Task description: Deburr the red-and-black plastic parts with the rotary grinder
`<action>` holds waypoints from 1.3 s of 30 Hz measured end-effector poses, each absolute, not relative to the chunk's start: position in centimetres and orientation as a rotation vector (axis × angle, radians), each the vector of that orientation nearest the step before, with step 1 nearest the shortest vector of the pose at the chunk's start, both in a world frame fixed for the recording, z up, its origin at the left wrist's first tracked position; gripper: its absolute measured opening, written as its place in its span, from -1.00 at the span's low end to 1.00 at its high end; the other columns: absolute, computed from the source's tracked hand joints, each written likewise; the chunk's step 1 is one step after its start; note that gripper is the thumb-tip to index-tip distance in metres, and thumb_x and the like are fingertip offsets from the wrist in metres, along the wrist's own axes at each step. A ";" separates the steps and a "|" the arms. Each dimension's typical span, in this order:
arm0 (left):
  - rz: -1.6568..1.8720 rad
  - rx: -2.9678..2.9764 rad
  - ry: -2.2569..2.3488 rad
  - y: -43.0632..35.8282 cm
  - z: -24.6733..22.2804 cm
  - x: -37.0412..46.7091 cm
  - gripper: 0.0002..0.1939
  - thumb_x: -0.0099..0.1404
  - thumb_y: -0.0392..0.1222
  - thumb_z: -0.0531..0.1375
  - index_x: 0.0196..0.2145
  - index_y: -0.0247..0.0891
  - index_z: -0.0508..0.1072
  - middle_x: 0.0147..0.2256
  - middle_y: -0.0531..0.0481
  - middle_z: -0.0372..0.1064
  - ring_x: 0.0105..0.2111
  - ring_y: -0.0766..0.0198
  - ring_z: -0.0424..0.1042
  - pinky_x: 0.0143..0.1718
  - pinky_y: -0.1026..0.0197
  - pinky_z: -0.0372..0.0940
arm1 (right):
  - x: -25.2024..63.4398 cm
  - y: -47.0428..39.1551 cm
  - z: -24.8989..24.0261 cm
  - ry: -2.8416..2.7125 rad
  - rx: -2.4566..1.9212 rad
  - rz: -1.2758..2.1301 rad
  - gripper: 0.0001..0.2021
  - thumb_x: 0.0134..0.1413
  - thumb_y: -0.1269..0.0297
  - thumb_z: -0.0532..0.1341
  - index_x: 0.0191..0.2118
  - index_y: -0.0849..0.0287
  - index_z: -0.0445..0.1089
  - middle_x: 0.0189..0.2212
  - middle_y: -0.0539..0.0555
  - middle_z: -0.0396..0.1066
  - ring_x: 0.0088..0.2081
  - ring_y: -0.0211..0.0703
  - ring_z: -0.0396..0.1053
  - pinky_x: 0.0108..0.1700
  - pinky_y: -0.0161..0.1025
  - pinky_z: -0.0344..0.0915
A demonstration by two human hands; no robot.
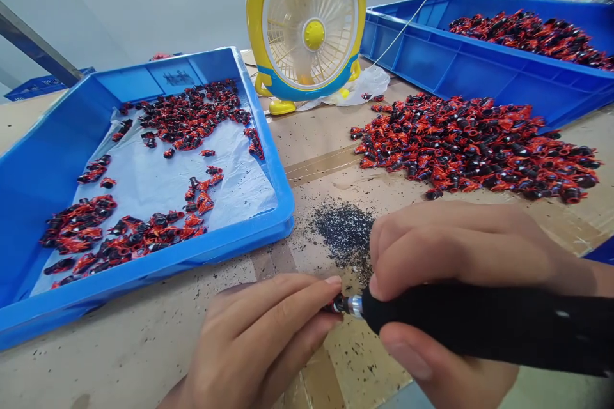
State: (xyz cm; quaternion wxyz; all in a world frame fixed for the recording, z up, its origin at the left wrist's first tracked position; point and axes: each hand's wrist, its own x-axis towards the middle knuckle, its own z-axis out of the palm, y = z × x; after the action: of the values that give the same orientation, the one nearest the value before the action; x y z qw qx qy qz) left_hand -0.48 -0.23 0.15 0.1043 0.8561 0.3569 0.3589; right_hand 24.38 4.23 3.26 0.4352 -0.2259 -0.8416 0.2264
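At the lower middle, my left hand pinches a small red and black plastic part, mostly hidden by the fingers. My right hand is wrapped round a thick black handheld power tool with a silver metal tip. That tip meets the part at my left fingertips; whether it goes into the part I cannot tell. Just beyond the hands, a patch of dark shavings is scattered on the cardboard-covered table.
A blue tray on the left holds many red and black parts on a white liner. On the right lies a heap of similar parts, with a second blue bin behind it. A yellow fan stands at the back.
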 end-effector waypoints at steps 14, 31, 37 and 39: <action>1.083 2.496 1.031 0.1 0.0 -0.3 -0.78 0.64 -0.16 0.22 0.06 -0.29 0.61 -0.14 -0.07 0.74 -0.24 0.32 0.76 -0.12 0.46 0.62 | 24.8 4.4 3.4 -2.163 -0.608 0.503 -0.81 0.18 0.31 0.44 -0.20 0.14 0.42 -0.45 -0.09 0.51 -0.47 -0.38 0.48 -0.40 -0.44 0.52; 1.085 2.512 1.018 0.1 -0.1 -0.5 -0.80 0.63 -0.17 0.23 0.06 -0.31 0.60 -0.14 -0.08 0.73 -0.23 0.36 0.75 -0.09 0.49 0.59 | 25.2 4.5 3.7 -2.172 -0.585 0.484 -0.80 0.20 0.31 0.46 -0.19 0.18 0.43 -0.42 -0.08 0.50 -0.45 -0.43 0.47 -0.35 -0.47 0.48; 1.103 2.497 1.026 -0.1 -0.2 -0.6 -0.79 0.64 -0.16 0.23 0.07 -0.30 0.59 -0.13 -0.06 0.72 -0.20 0.38 0.73 -0.07 0.50 0.58 | 25.4 4.4 3.7 -2.230 -0.600 0.500 -0.80 0.23 0.30 0.45 -0.15 0.14 0.43 -0.37 -0.03 0.58 -0.40 -0.38 0.54 -0.32 -0.44 0.55; 1.121 2.494 1.018 -0.1 -0.2 -0.6 -0.79 0.64 -0.16 0.23 0.06 -0.31 0.59 -0.14 -0.06 0.71 -0.21 0.40 0.73 -0.06 0.51 0.57 | 25.5 4.4 3.7 -2.249 -0.610 0.476 -0.80 0.23 0.30 0.44 -0.15 0.13 0.42 -0.38 -0.03 0.57 -0.42 -0.36 0.53 -0.37 -0.41 0.55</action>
State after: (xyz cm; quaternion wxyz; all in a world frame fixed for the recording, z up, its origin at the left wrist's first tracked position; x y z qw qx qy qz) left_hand -0.60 -0.09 -0.23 0.1118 0.8494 0.3467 0.3818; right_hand 25.47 4.40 3.75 0.3726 -0.2379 -0.8775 0.1859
